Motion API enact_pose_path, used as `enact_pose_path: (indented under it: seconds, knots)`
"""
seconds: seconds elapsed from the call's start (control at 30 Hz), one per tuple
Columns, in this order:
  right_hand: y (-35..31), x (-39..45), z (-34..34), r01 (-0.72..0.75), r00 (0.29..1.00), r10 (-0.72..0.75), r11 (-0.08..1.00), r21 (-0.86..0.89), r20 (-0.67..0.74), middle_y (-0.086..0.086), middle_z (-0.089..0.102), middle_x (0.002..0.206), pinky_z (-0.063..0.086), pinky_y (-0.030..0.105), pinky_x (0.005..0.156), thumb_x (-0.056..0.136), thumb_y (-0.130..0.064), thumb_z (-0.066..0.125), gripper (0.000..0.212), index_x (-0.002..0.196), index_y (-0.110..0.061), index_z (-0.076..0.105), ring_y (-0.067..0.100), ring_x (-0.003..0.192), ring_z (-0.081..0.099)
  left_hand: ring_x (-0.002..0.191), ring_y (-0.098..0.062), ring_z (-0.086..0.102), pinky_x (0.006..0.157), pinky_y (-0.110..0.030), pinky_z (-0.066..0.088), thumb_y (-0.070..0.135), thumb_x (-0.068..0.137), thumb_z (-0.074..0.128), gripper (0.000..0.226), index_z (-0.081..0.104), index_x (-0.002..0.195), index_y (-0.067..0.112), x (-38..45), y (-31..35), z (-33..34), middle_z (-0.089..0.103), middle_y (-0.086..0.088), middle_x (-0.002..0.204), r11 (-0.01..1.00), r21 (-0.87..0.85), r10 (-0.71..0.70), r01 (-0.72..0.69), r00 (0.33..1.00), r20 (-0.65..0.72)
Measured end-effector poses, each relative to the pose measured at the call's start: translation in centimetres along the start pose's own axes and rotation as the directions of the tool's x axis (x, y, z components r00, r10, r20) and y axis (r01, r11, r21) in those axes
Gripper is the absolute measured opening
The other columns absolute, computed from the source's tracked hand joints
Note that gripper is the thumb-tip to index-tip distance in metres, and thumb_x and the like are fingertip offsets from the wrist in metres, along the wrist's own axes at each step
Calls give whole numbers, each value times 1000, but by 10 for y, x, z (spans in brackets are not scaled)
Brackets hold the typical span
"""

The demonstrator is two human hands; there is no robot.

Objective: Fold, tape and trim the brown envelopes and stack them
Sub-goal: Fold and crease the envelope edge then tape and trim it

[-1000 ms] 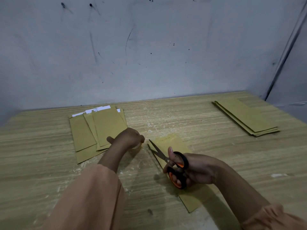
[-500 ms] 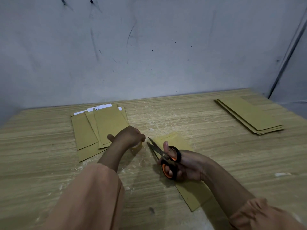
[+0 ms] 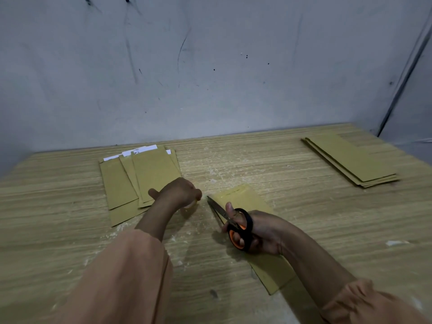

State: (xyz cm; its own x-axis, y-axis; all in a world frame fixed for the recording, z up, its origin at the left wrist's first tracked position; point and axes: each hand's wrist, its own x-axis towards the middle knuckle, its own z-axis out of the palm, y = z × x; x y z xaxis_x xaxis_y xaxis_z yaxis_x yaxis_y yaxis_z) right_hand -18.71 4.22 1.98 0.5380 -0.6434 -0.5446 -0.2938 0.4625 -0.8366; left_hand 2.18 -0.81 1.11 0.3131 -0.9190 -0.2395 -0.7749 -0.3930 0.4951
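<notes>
The flat brown paper envelope (image 3: 243, 199) I am working on lies on the pale wood-grain table (image 3: 304, 218) just in front of me, its near half under my right wrist. My right hand (image 3: 259, 232) has thumb and fingers curled through the loops of the black-and-orange scissors (image 3: 233, 224), blades nearly closed and pointing at the envelope's far left corner. My left hand (image 3: 178, 191) sits just left of that corner, fingers curled in on something pale, probably clear tape; I cannot tell what exactly.

If I snip with the tape slack, I judge the blades could chew it or nick the paper edge.

The tape strip itself is barely visible. Beyond lie a fanned pile of brown envelopes with white sheets (image 3: 140, 176) on the left and a neat stack of brown envelopes (image 3: 350, 160) far right.
</notes>
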Motion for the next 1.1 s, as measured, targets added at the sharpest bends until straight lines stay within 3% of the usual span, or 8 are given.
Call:
enact_pose_path:
  seconds: [0.23, 0.37, 0.47, 0.63, 0.73, 0.87, 1.0, 1.1]
  knots:
    - [-1, -1, 1, 6, 999, -7, 1000, -27, -35, -2, 49, 55, 23, 11, 33, 58, -69, 55, 69, 88, -8, 61, 4, 45, 39, 102, -24, 53, 109, -50, 16, 39, 87, 59, 21, 69, 87, 21, -15, -1, -10, 64, 2, 92, 991, 130, -16, 24, 998, -62]
    - [-1, 0, 2, 13, 999, -14, 999, -51, -29, -2, 50, 54, 23, 12, 32, 58, -70, 55, 73, 92, -5, 62, 3, 41, 39, 106, -20, 55, 100, -41, 25, 44, 88, 57, 21, 60, 72, 32, -33, -13, -12, 62, 11, 92, 982, 185, 57, -37, 993, -101]
    - [-1, 0, 2, 19, 999, -21, 998, -63, -33, -2, 51, 53, 24, 12, 32, 59, -68, 56, 73, 94, -4, 61, 3, 36, 40, 114, -17, 47, 81, -37, 14, 48, 91, 50, 16, 63, 91, 39, -56, -15, 1, 61, 11, 99, 936, 350, 138, -40, 956, -259]
    - [-2, -2, 5, 32, 999, -35, 995, -92, -30, 0, 51, 56, 25, 12, 32, 59, -67, 55, 74, 96, -3, 60, 3, 37, 43, 116, -11, 39, 86, -37, 7, 49, 96, 36, 30, 62, 108, 41, -79, -19, 27, 62, 16, 111, 893, 449, 216, -24, 899, -381]
    - [-3, -2, 6, 38, 998, -43, 992, -117, -38, 1, 52, 57, 26, 13, 33, 59, -68, 55, 73, 94, -4, 60, 4, 39, 45, 109, -8, 37, 87, -35, 6, 43, 98, 30, 34, 63, 105, 37, -85, -21, 35, 60, 16, 105, 906, 422, 230, -37, 879, -418]
    - [-3, -2, 6, 33, 998, -39, 992, -126, -45, 0, 52, 56, 27, 13, 34, 59, -68, 55, 72, 93, -4, 61, 5, 40, 46, 83, 5, 4, 69, -22, -2, 36, 100, 35, 28, 62, 111, 33, -89, -22, 38, 39, 18, 86, 945, 318, 218, -79, 877, -428]
    - [-4, -1, 7, 28, 998, -34, 992, -122, -43, -1, 53, 54, 27, 13, 33, 63, -66, 55, 69, 93, -5, 61, 4, 40, 47, 110, -7, 31, 74, -28, 7, 38, 100, 32, 32, 55, 122, 38, -93, -19, 33, 52, 17, 108, 935, 350, 196, -47, 893, -405]
    - [-3, -1, 6, 29, 998, -35, 990, -137, -42, -1, 53, 54, 26, 13, 34, 64, -67, 54, 68, 92, -5, 61, 5, 40, 46, 114, -12, 35, 84, -32, 12, 40, 98, 36, 32, 56, 122, 38, -91, -20, 30, 57, 13, 113, 942, 333, 193, -52, 893, -407]
